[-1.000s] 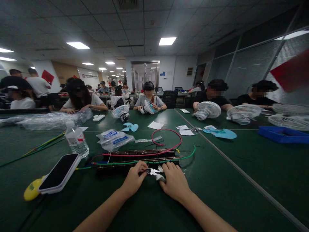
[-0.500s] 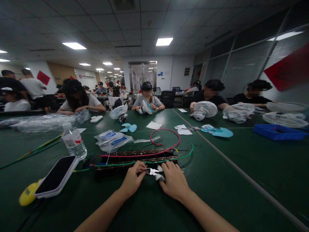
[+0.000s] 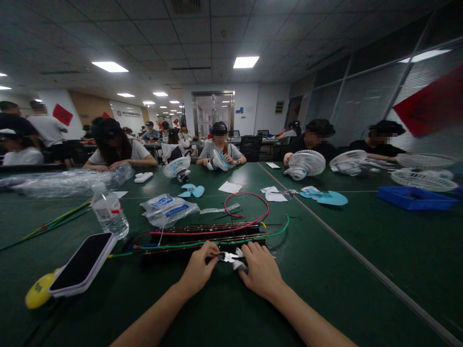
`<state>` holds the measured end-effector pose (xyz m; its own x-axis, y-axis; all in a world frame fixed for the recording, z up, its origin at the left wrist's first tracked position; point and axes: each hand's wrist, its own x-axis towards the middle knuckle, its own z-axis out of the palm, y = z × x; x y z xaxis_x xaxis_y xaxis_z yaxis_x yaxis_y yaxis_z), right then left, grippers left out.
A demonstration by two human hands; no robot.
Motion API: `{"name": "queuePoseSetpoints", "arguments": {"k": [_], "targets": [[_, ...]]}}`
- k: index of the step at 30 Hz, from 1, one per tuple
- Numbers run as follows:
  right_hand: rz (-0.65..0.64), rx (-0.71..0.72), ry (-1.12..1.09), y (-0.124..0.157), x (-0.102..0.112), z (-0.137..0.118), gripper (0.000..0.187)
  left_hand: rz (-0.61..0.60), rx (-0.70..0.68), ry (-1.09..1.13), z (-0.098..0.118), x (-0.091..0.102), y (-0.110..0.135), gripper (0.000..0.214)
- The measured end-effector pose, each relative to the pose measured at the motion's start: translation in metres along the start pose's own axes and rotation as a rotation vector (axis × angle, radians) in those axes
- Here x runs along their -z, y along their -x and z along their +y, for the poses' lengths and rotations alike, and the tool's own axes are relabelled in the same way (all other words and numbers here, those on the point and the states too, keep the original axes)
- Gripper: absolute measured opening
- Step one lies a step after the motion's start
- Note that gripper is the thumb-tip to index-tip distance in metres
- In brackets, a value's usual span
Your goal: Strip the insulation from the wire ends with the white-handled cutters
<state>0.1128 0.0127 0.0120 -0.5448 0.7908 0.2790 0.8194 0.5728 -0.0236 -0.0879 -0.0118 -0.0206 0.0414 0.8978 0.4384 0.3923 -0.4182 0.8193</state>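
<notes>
My right hand (image 3: 261,267) is closed around the pale handles of a pair of cutting pliers (image 3: 227,257). The metal jaws point left, toward my left hand (image 3: 200,266). Thumb and fingertips of that hand are pinched together right at the jaws. Something small and dark shows there, too unclear to name. Just beyond both hands lies a dark rack-like assembly (image 3: 195,240) with copper-coloured strips. A green wire (image 3: 277,234) runs along its near side and a red wire (image 3: 266,205) along it, looping up behind. A thin black strip stands upright from it.
On the left are a phone (image 3: 82,264), a yellow object (image 3: 39,291) and a water bottle (image 3: 108,212). Plastic bags (image 3: 169,210) lie behind the assembly. Farther off are fan parts (image 3: 304,165), blue blades (image 3: 327,196), a blue tray (image 3: 415,198) and several people seated across the table.
Both hands and the pliers stay in almost the same place. The view has shifted very slightly, and a person at the far right has moved a fan part a little.
</notes>
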Motion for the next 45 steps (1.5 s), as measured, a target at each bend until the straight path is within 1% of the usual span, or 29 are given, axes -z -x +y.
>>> {"name": "queuePoseSetpoints", "arguments": {"k": [5, 10, 18, 22, 27, 30, 33, 36, 40, 45], "targets": [[-0.064, -0.026, -0.016, 0.0011, -0.0021, -0.0004, 0.021, 0.000, 0.002, -0.006, -0.0011, -0.0001, -0.0005, 0.010], [-0.075, -0.057, -0.031, 0.0027, -0.0023, -0.0022, 0.020, -0.002, 0.016, 0.000, -0.0003, 0.0008, -0.0006, 0.010], [-0.008, -0.014, -0.037, 0.0013, 0.0009, -0.0016, 0.027, 0.009, 0.060, 0.115, 0.0020, -0.0009, -0.0010, 0.007], [0.011, -0.019, -0.037, 0.0013, 0.0016, -0.0027, 0.029, 0.014, 0.075, 0.180, 0.0019, -0.0026, -0.0018, 0.007], [0.032, -0.023, -0.034, 0.0015, 0.0009, -0.0036, 0.031, 0.003, 0.082, 0.207, 0.0018, -0.0028, -0.0011, 0.008], [0.039, -0.016, -0.035, 0.0008, -0.0003, -0.0030, 0.031, 0.000, 0.089, 0.201, 0.0031, -0.0022, -0.0008, 0.008], [0.008, -0.010, -0.041, 0.0002, -0.0020, -0.0024, 0.026, -0.004, 0.093, 0.190, 0.0046, -0.0018, -0.0010, 0.008], [-0.033, -0.033, -0.048, 0.0007, -0.0035, -0.0023, 0.024, -0.014, 0.086, 0.185, 0.0055, -0.0016, -0.0012, 0.007], [-0.037, -0.052, -0.049, 0.0022, -0.0046, -0.0027, 0.021, -0.018, 0.061, 0.169, 0.0044, -0.0015, -0.0014, 0.006], [-0.039, -0.058, -0.032, 0.0030, -0.0038, -0.0030, 0.020, -0.013, 0.025, 0.054, 0.0014, -0.0010, -0.0008, 0.006]]}}
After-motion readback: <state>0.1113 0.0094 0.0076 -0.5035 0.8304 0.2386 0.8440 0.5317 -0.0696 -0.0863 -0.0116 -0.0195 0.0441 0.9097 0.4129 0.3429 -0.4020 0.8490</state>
